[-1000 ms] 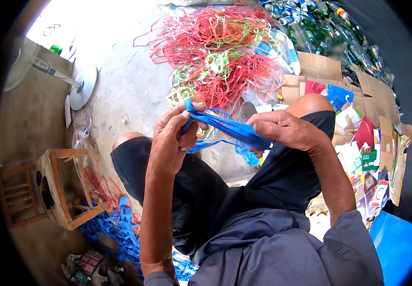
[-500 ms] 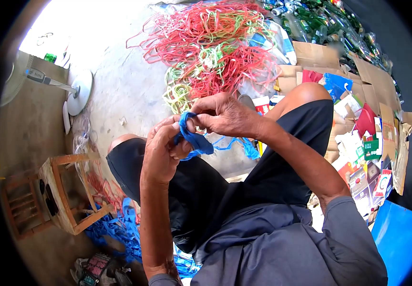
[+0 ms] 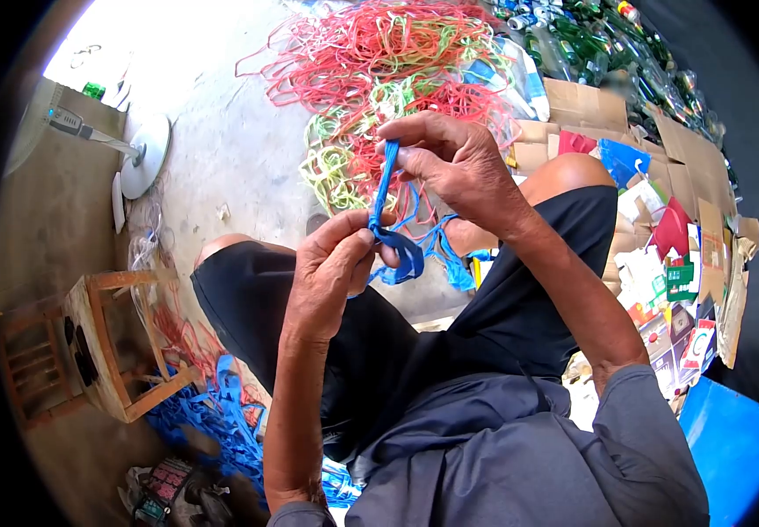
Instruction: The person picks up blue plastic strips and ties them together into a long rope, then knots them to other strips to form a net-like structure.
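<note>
A blue plastic strip (image 3: pixel 382 186) stretches upright between my two hands, over the gap between my knees. My left hand (image 3: pixel 334 263) pinches it low down, where it bunches into what looks like a knot, and a loose loop hangs beside the fingers. Higher up, my right hand (image 3: pixel 459 162) grips the strip's upper part between thumb and fingers. More blue strip (image 3: pixel 450 259) trails down toward the floor near my foot. The exact shape of the knot is partly hidden by my left fingers.
A tangled heap of red and green strapping (image 3: pixel 379 79) lies ahead. Flattened cardboard (image 3: pixel 586 105) and green bottles (image 3: pixel 573 44) are at the right. A fan base (image 3: pixel 146 156), a wooden stool (image 3: pixel 125 347) and a blue strip pile (image 3: pixel 221 430) are at the left.
My right hand has moved up and right, pulling the strip out straight. My left hand has shifted slightly right and down. The loop that was wrapped around the fingers is drawn narrower.
</note>
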A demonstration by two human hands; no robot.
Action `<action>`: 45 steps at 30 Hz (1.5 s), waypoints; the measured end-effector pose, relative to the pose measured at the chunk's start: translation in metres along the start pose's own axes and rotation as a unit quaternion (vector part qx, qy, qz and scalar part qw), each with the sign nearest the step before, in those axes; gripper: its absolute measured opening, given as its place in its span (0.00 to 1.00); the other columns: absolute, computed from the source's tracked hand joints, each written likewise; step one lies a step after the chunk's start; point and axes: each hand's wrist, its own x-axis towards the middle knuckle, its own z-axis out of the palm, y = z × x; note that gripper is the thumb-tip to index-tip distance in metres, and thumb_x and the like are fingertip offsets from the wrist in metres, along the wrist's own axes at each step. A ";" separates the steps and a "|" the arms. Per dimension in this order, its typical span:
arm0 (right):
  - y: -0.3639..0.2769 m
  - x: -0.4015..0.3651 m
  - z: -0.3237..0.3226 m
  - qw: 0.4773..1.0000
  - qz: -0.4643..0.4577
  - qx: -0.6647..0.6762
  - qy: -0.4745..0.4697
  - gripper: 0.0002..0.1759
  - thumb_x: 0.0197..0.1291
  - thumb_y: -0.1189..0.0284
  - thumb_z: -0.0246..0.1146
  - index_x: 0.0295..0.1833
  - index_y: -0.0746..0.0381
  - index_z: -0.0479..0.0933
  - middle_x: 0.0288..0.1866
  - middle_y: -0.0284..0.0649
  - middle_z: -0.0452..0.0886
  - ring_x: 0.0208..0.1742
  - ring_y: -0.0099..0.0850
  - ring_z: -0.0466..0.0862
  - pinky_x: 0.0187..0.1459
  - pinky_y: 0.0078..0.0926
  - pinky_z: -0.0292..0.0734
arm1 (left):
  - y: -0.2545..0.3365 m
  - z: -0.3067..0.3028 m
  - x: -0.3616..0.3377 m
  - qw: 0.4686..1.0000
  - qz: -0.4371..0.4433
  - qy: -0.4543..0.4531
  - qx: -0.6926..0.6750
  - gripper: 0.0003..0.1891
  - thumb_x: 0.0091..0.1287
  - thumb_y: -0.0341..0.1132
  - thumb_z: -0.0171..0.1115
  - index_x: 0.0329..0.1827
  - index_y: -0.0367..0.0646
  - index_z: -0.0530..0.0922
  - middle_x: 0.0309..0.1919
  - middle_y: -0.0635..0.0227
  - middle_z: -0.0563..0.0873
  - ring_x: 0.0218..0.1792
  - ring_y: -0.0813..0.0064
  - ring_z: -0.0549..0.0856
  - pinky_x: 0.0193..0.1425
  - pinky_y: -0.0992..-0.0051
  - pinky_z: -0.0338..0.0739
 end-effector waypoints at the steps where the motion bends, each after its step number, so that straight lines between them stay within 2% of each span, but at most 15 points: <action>1: 0.001 -0.001 0.000 1.000 0.007 0.008 0.005 0.15 0.72 0.80 0.60 0.60 0.66 0.82 0.52 0.39 0.87 0.51 0.25 0.87 0.54 0.27 0.87 | -0.002 0.001 0.000 1.000 0.004 -0.001 -0.004 0.16 0.78 0.28 0.50 0.63 0.32 0.79 0.33 0.62 0.88 0.18 0.91 0.64 0.21 0.87 0.54; 4: -0.002 -0.004 0.001 0.996 0.034 0.078 0.013 0.15 0.72 0.78 0.60 0.61 0.67 0.82 0.52 0.40 0.86 0.51 0.26 0.87 0.55 0.30 0.88 | -0.008 0.006 -0.002 0.999 0.009 0.014 -0.028 0.18 0.78 0.26 0.50 0.66 0.32 0.78 0.35 0.59 0.89 0.18 0.91 0.64 0.21 0.87 0.55; 5: 0.001 -0.005 0.001 0.995 0.035 0.089 0.020 0.15 0.72 0.76 0.59 0.60 0.67 0.82 0.53 0.41 0.87 0.47 0.25 0.88 0.52 0.26 0.88 | -0.012 0.005 -0.002 0.999 0.015 0.004 -0.031 0.19 0.78 0.26 0.50 0.69 0.33 0.75 0.38 0.58 0.89 0.18 0.91 0.63 0.21 0.87 0.55; 8: 0.006 -0.009 -0.003 0.989 0.067 0.127 0.022 0.16 0.73 0.76 0.59 0.63 0.68 0.80 0.53 0.42 0.86 0.49 0.26 0.88 0.52 0.26 0.88 | -0.015 0.007 -0.004 0.999 0.015 -0.007 -0.042 0.19 0.78 0.30 0.54 0.70 0.35 0.76 0.38 0.67 0.90 0.21 0.94 0.63 0.23 0.89 0.55; 9: 0.009 -0.009 -0.004 0.989 0.065 0.133 0.024 0.18 0.73 0.76 0.58 0.65 0.69 0.78 0.52 0.42 0.86 0.48 0.26 0.88 0.52 0.26 0.88 | -0.016 0.008 -0.004 0.999 0.013 -0.004 -0.045 0.20 0.78 0.30 0.54 0.70 0.35 0.75 0.39 0.68 0.90 0.21 0.94 0.63 0.23 0.89 0.55; 12: 0.012 -0.012 -0.007 0.989 0.075 0.129 0.019 0.18 0.74 0.75 0.59 0.66 0.65 0.78 0.52 0.37 0.86 0.50 0.25 0.88 0.56 0.29 0.87 | -0.015 0.011 -0.004 0.999 0.014 0.001 -0.031 0.19 0.77 0.26 0.50 0.69 0.33 0.74 0.39 0.60 0.89 0.19 0.92 0.63 0.21 0.87 0.54; 18: 0.011 -0.010 -0.007 0.993 0.062 0.098 0.008 0.18 0.74 0.75 0.59 0.66 0.65 0.78 0.52 0.37 0.86 0.51 0.25 0.87 0.54 0.28 0.87 | -0.018 0.009 -0.003 0.999 0.024 0.010 -0.021 0.17 0.78 0.28 0.52 0.66 0.33 0.76 0.36 0.63 0.88 0.19 0.91 0.63 0.21 0.86 0.54; 21: 0.006 -0.005 -0.001 0.997 0.054 0.061 0.010 0.18 0.74 0.75 0.60 0.66 0.65 0.78 0.52 0.38 0.86 0.51 0.25 0.86 0.53 0.28 0.87 | -0.019 0.006 -0.004 1.000 0.014 0.005 -0.009 0.16 0.79 0.33 0.54 0.64 0.35 0.80 0.35 0.70 0.88 0.20 0.93 0.63 0.22 0.88 0.54; 24: 0.002 -0.001 0.004 0.997 0.038 0.061 0.001 0.18 0.74 0.75 0.61 0.66 0.66 0.79 0.53 0.39 0.86 0.51 0.25 0.86 0.53 0.28 0.87 | -0.012 0.007 -0.006 1.000 0.000 -0.011 -0.011 0.17 0.79 0.33 0.52 0.63 0.35 0.81 0.32 0.71 0.87 0.20 0.92 0.63 0.22 0.86 0.54; 27: 0.002 0.002 0.004 0.998 0.039 0.056 -0.003 0.18 0.74 0.75 0.61 0.66 0.66 0.79 0.54 0.39 0.86 0.51 0.25 0.86 0.53 0.28 0.87 | -0.014 0.005 -0.006 1.000 0.003 -0.003 -0.016 0.20 0.78 0.32 0.49 0.66 0.29 0.77 0.31 0.64 0.84 0.16 0.89 0.60 0.21 0.84 0.55; 30: 0.002 0.003 0.004 0.996 0.051 0.071 0.000 0.17 0.74 0.74 0.62 0.64 0.66 0.80 0.54 0.39 0.86 0.51 0.25 0.87 0.54 0.28 0.87 | -0.011 0.005 -0.006 1.000 -0.001 -0.008 -0.028 0.22 0.76 0.32 0.48 0.67 0.26 0.76 0.31 0.65 0.84 0.16 0.89 0.60 0.21 0.84 0.55; 33: 0.008 0.004 0.004 0.991 0.068 0.113 0.014 0.16 0.73 0.73 0.64 0.62 0.66 0.81 0.52 0.39 0.87 0.51 0.26 0.88 0.54 0.27 0.87 | -0.009 0.007 -0.008 0.999 -0.017 -0.003 -0.045 0.20 0.76 0.30 0.47 0.64 0.34 0.81 0.28 0.68 0.84 0.18 0.89 0.61 0.21 0.84 0.52; 40: 0.013 0.006 0.005 0.984 0.106 0.135 0.046 0.13 0.72 0.74 0.66 0.59 0.66 0.82 0.49 0.40 0.88 0.50 0.27 0.89 0.54 0.28 0.88 | -0.016 0.007 -0.008 0.997 -0.035 -0.022 -0.068 0.20 0.76 0.30 0.47 0.64 0.34 0.81 0.26 0.70 0.81 0.16 0.90 0.59 0.21 0.84 0.51; 45: 0.016 0.006 0.010 0.984 0.116 0.136 0.018 0.14 0.74 0.72 0.64 0.60 0.66 0.80 0.48 0.41 0.88 0.49 0.28 0.90 0.51 0.28 0.88 | -0.017 0.009 -0.010 0.996 -0.039 -0.019 -0.072 0.18 0.78 0.32 0.48 0.62 0.34 0.82 0.24 0.69 0.81 0.16 0.90 0.59 0.21 0.84 0.50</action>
